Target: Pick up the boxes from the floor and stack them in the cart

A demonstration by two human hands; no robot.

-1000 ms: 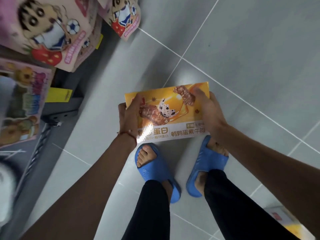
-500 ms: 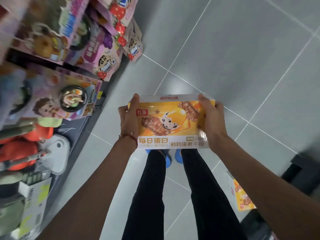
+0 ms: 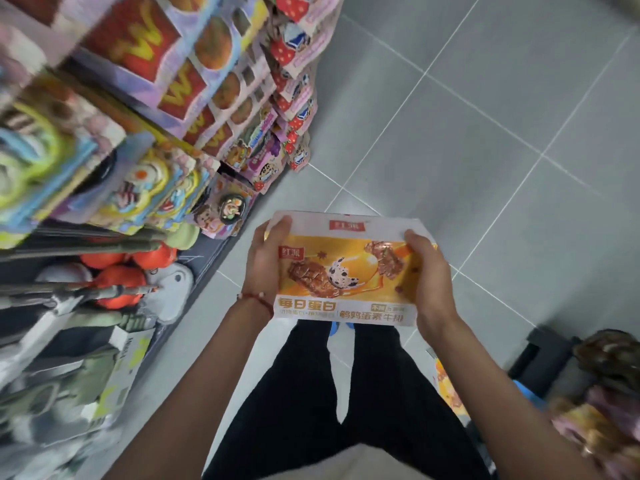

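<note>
I hold a flat yellow and white snack box [image 3: 346,271] level in front of my body, well above the floor. My left hand [image 3: 265,268] grips its left edge, thumb on top. Its right edge is gripped by my right hand [image 3: 431,282], fingers curled over the printed face. A second box of the same kind [image 3: 446,386] lies on the grey floor by my right leg, partly hidden by my right forearm. A dark frame [image 3: 543,358] at the lower right could be part of the cart; I cannot tell.
Shop shelves [image 3: 145,140] packed with colourful toy and snack packs fill the left side, down to the floor. Blurred packages [image 3: 602,403] sit at the lower right edge. Grey floor tiles [image 3: 485,116] stretch ahead and to the right.
The box has risen from just above my feet to waist height, still gripped in both hands. My view has lifted, so more shelves and the lower right objects show.
</note>
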